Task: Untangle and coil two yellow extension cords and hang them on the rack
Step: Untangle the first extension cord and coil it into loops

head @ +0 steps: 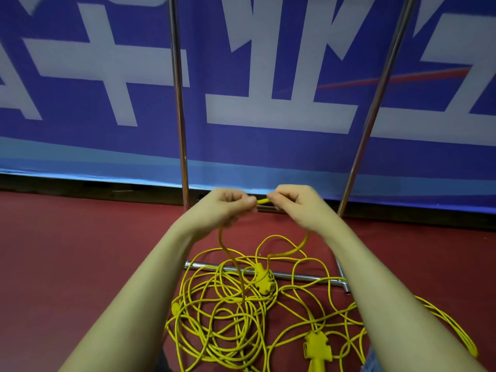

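Observation:
Two yellow extension cords (222, 326) lie tangled in loose loops on the red floor below my arms. One yellow socket block (264, 280) sits in the middle of the pile, a second socket block (316, 345) lower right. My left hand (228, 208) and my right hand (295, 204) are raised side by side above the pile. Both grip the same short stretch of cord (263, 201) between them. From each hand a strand hangs down into the tangle. The metal rack (179, 103) stands just behind my hands.
The rack's two chrome uprights rise at centre and at right (375, 108); its base bar (303, 277) lies on the floor under the cords. A blue banner with large white characters (80, 76) covers the wall behind. Red floor (67, 251) stretches to the left.

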Action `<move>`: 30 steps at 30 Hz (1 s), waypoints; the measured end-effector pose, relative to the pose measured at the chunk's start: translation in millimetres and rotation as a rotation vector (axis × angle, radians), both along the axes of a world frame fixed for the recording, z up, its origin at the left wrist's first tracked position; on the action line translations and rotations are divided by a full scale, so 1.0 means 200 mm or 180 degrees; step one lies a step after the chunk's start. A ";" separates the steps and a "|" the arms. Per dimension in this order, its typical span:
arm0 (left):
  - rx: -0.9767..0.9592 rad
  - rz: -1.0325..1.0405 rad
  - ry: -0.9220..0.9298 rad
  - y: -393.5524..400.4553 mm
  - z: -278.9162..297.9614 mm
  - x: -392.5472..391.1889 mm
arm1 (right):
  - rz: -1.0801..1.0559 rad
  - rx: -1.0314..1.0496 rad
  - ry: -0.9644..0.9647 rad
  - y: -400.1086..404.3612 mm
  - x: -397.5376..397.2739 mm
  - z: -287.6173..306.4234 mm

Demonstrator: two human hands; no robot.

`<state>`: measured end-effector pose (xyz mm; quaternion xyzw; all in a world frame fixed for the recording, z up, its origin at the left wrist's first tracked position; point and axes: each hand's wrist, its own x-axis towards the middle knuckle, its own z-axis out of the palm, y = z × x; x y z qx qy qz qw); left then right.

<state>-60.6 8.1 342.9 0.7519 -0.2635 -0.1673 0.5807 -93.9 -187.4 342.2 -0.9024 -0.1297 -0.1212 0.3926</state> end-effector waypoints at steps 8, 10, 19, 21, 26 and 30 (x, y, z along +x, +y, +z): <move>-0.1076 0.0716 0.0182 0.05 0.07 0.01 | -0.0581 0.1697 -0.0098 -0.06 -0.04 0.00; -0.1153 0.0579 0.0273 0.04 0.07 0.00 | -0.0745 0.1777 -0.0432 -0.04 -0.05 0.03; -0.1351 0.0303 -0.0067 -0.08 0.43 0.04 | -0.0876 0.1973 -0.0923 -0.02 0.00 0.42; -0.1325 0.0243 -0.0191 -0.09 0.58 0.06 | -0.0841 0.2027 -0.0893 -0.04 0.00 0.56; -0.1248 0.0081 -0.0495 -0.10 0.93 0.07 | -0.0459 0.2338 -0.0936 -0.07 -0.04 0.93; -0.1428 0.0490 -0.0788 -0.11 1.17 0.05 | -0.0075 0.2256 -0.0997 -0.09 -0.07 1.23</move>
